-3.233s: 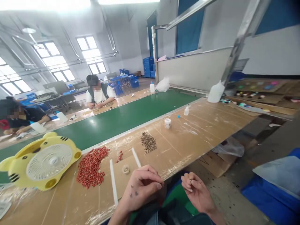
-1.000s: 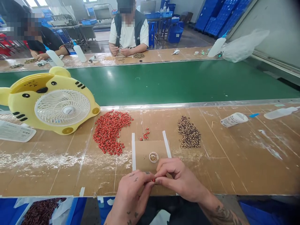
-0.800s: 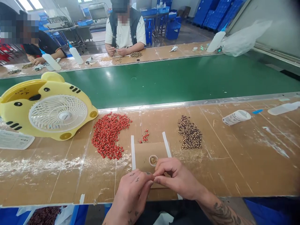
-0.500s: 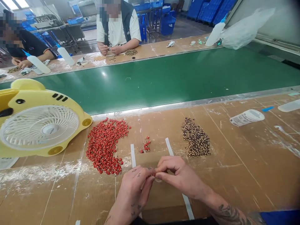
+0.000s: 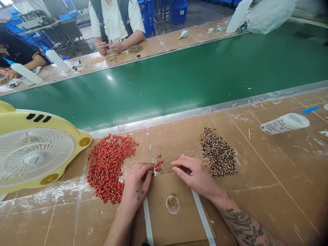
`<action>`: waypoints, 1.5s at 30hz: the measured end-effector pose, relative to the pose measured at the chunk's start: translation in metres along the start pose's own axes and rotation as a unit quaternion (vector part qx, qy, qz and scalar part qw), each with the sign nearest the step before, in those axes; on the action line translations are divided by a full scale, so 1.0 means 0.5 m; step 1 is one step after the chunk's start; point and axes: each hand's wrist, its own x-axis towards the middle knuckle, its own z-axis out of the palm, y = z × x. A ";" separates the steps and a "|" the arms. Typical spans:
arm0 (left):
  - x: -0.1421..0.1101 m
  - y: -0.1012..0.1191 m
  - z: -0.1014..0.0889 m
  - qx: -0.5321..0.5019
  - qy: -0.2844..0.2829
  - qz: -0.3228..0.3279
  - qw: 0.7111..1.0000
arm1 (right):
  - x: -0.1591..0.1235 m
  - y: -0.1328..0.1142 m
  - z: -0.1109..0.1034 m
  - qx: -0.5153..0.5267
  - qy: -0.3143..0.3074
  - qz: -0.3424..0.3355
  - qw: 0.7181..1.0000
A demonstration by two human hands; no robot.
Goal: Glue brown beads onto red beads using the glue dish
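Observation:
My left hand (image 5: pixel 138 181) reaches to the edge of a small cluster of red pieces (image 5: pixel 159 166), thumb and fingertips drawn together there. Whatever they pinch, if anything, is too small to make out. To its left spreads a large pile of small red pieces (image 5: pixel 105 171). My right hand (image 5: pixel 196 174) hovers over the top right of a cardboard sheet (image 5: pixel 164 225), thumb and forefinger apart with nothing visible between them. Beside it lies a pile of small dark-and-tan pieces (image 5: pixel 219 152). On the sheet stands a small clear round dish (image 5: pixel 173 204), its contents hard to tell.
White tape strips (image 5: pixel 203 218) border the sheet. A yellow fan (image 5: pixel 36 150) lies at left, and a white tub (image 5: pixel 284 123) on its side at right. Beyond runs a green belt (image 5: pixel 179 75). Across it, a person (image 5: pixel 115 27) handles small pieces near squeeze bottles (image 5: pixel 57 60).
My hands have parted from where they met over the sheet. The left went toward the small red cluster, the right drew away and opened. The clear dish is now uncovered; the view has tilted down.

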 end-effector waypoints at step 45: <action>-0.288 -0.054 0.019 0.109 0.279 -0.035 0.953 | -0.229 -0.033 -0.127 -0.166 -0.047 -0.037 0.984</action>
